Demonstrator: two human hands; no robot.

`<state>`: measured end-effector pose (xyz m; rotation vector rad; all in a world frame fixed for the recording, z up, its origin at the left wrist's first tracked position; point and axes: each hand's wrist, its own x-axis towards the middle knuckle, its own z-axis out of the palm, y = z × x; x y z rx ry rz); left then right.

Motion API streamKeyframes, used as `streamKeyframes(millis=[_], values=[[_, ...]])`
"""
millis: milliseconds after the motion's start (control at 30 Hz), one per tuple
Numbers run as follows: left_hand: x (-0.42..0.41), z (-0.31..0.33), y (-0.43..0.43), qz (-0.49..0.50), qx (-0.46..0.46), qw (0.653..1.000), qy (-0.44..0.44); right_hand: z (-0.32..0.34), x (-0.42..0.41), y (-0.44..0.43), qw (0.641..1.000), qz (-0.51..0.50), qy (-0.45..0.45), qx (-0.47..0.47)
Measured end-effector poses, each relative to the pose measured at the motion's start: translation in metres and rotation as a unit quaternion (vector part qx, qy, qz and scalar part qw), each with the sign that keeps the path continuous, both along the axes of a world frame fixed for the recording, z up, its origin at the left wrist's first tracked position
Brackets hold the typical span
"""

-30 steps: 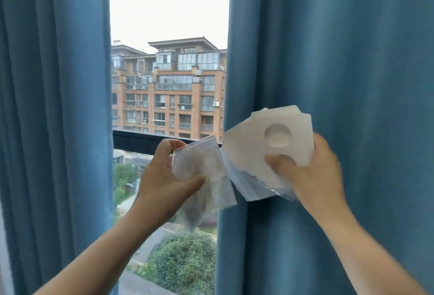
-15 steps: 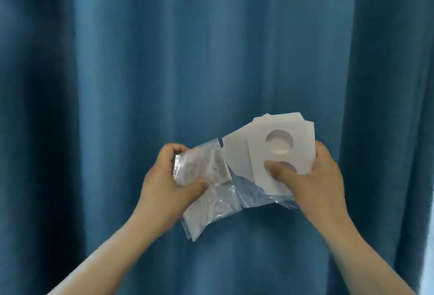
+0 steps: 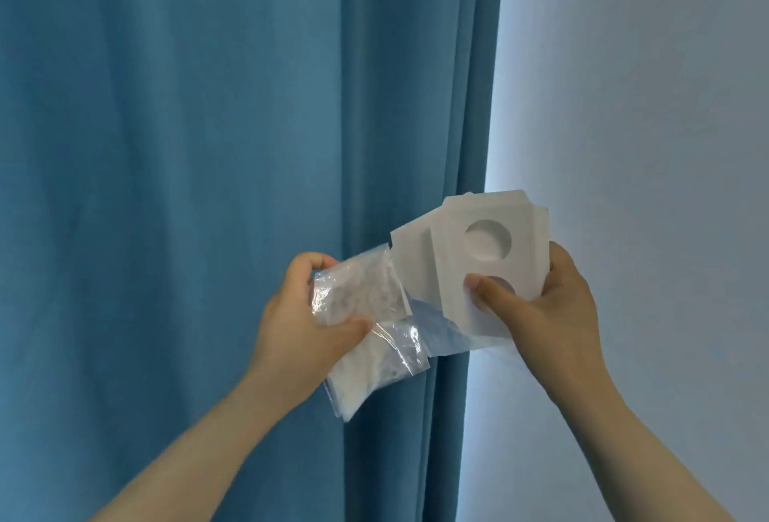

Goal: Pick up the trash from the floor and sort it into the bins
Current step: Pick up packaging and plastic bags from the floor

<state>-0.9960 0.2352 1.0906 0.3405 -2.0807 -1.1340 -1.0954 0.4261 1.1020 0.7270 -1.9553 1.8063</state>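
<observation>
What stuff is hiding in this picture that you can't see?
Head view:
- Bins and floor: outside the frame.
- Right hand fingers: behind the white foam sheets with round holes it holds.
- Contents of the crinkled clear plastic bag the left hand grips: lost in glare, wrinkles.
- Sheet count: they overlap.

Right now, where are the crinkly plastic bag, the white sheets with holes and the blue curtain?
crinkly plastic bag (image 3: 362,292), head view, its upper half.
white sheets with holes (image 3: 451,272), head view, front sheet, left of the holes.
blue curtain (image 3: 208,147), head view, a smooth stretch.
</observation>
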Motion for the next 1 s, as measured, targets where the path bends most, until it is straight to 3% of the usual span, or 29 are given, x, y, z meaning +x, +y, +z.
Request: streamKeyframes(millis=[267, 533, 1000], values=[[-0.103, -0.037, 0.009, -0.124, 0.028, 0.991, -0.033, -0.040, -0.056, 0.029, 0.991, -0.126, -0.034, 0.022], [-0.195, -0.103, 0.041, -0.246, 0.029, 0.964, -0.100, -0.108, -0.084, 0.069, 0.959, -0.255, -0.120, 0.040], [-0.236, -0.243, 0.210, -0.393, 0.000, 0.870, -0.297, -0.255, -0.049, 0.217, 0.862, -0.385, -0.329, 0.028]])
